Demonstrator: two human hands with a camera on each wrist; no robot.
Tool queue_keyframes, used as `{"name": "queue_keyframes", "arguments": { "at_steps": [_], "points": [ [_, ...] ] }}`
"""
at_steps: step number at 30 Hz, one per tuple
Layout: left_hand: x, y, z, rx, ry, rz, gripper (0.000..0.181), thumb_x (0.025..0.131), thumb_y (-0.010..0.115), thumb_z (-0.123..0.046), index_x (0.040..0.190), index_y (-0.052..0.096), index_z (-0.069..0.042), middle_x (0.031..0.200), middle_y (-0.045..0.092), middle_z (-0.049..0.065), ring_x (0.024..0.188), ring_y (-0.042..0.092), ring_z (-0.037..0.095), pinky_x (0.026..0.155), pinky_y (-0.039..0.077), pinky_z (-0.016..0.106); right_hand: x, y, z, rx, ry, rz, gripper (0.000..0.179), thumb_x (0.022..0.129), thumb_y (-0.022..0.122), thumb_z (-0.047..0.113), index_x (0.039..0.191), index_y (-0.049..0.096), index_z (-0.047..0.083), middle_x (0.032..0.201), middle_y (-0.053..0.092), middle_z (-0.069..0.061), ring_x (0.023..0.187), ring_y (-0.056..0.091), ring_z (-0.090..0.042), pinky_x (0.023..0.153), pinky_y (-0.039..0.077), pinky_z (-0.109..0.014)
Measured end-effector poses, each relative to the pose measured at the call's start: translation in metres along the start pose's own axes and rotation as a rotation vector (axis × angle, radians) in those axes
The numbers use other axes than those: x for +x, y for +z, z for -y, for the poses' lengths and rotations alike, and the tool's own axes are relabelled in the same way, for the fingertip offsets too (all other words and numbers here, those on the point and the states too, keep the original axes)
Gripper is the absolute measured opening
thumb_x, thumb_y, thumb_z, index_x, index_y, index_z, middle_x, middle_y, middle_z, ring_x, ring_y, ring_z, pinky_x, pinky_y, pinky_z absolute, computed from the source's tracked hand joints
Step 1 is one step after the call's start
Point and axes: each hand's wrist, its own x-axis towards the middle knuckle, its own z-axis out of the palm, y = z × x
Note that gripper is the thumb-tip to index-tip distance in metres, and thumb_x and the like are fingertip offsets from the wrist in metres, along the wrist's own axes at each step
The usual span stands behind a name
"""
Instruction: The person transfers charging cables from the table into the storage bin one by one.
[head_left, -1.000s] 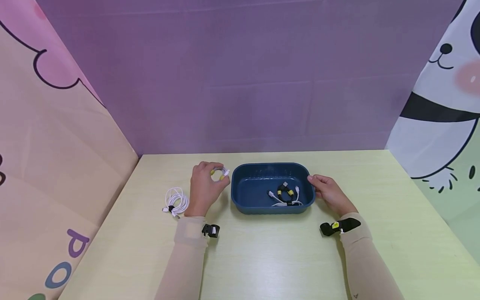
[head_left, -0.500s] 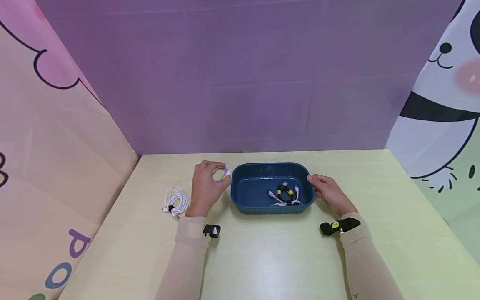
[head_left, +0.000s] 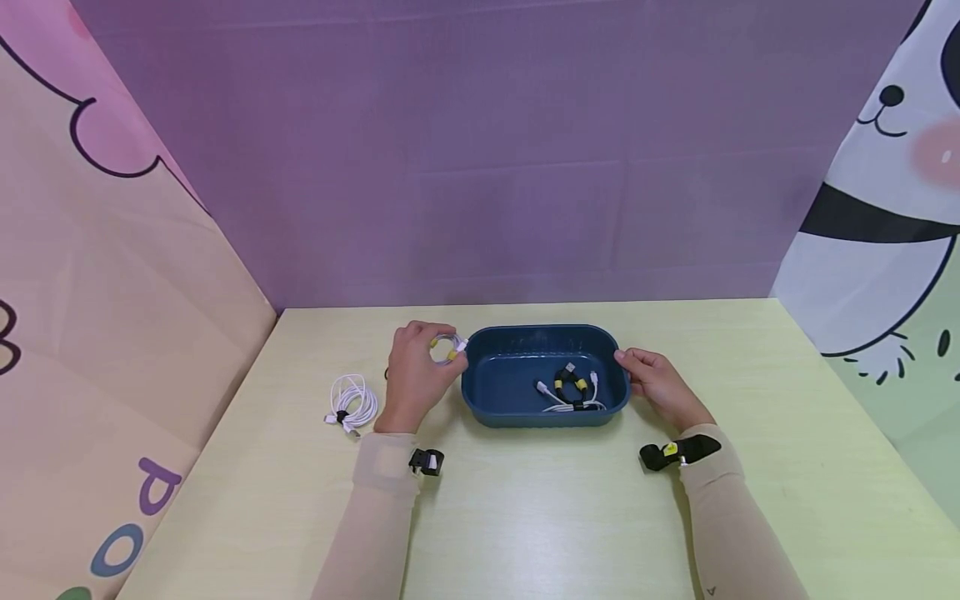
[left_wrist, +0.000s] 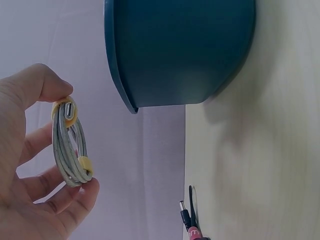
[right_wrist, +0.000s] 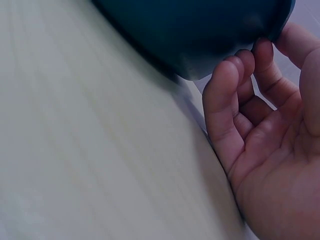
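1. Head view, held item: white coiled cable [left_wrist: 62, 150] with yellow ties. Sits pinched between thumb and fingertips of the left hand [head_left: 417, 375], raised above the table [head_left: 525, 517]. Turns its open ring towards the head view; shows nearly edge-on in the left wrist view.
2. Governing relation: blue tray [head_left: 517, 419] immediately to the right of the pinched coil. Runs its long axis left to right, with its left short end next to the left hand, the nearer hand to the coil. Stands apart from the coil in the left wrist view.
3. Opposite short end of tray: gripped at the rim by the right hand [head_left: 663, 387]; contact by lower fingers not certain.
4. Tray contents, right front: looped black cable [head_left: 558, 386] with yellow ties, just behind a white cable with black tie [head_left: 592, 406].
5. On table, left of left hand: white cable bundle [head_left: 363, 408]. Also, in left wrist view, black barrel-plug cable [left_wrist: 185, 217], partly cut off.
6. Against one second earlier: left hand and coil slightly further right, closer to tray; tray, contents and right hand unchanged.
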Motion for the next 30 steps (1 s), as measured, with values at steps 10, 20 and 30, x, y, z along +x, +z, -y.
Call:
{"name": "queue_keyframes", "arguments": {
  "at_steps": [10, 20, 30],
  "points": [
    [0.000, 0.004, -0.003, -0.006, 0.028, 0.001, 0.034, 0.083, 0.079, -0.024, 0.115, 0.075, -0.013, 0.117, 0.065, 0.011, 0.114, 0.053, 0.030, 0.090, 0.051, 0.049, 0.000, 0.000, 0.000, 0.008, 0.011, -0.010, 0.029, 0.105, 0.056, 0.035, 0.096, 0.065, 0.009, 0.085, 0.061, 0.008, 0.078, 0.061, -0.004, 0.075, 0.055, -0.018],
    [0.000, 0.008, -0.005, -0.002, 0.070, 0.010, 0.034, 0.082, 0.079, -0.025, 0.114, 0.075, -0.013, 0.116, 0.066, 0.011, 0.112, 0.053, 0.030, 0.091, 0.049, 0.048, 0.000, 0.000, -0.001, -0.005, 0.010, -0.017, 0.029, 0.105, 0.057, 0.037, 0.095, 0.065, 0.011, 0.083, 0.060, 0.008, 0.076, 0.060, -0.005, 0.074, 0.055, -0.018],
    [-0.002, 0.011, -0.008, 0.014, 0.097, 0.016, 0.033, 0.082, 0.078, -0.025, 0.113, 0.076, -0.013, 0.118, 0.066, 0.012, 0.115, 0.055, 0.033, 0.096, 0.047, 0.051, 0.001, -0.001, -0.003, -0.012, 0.015, -0.013, 0.032, 0.105, 0.057, 0.040, 0.098, 0.064, 0.010, 0.083, 0.060, 0.008, 0.076, 0.060, -0.006, 0.074, 0.055, -0.018]
  ]
}}
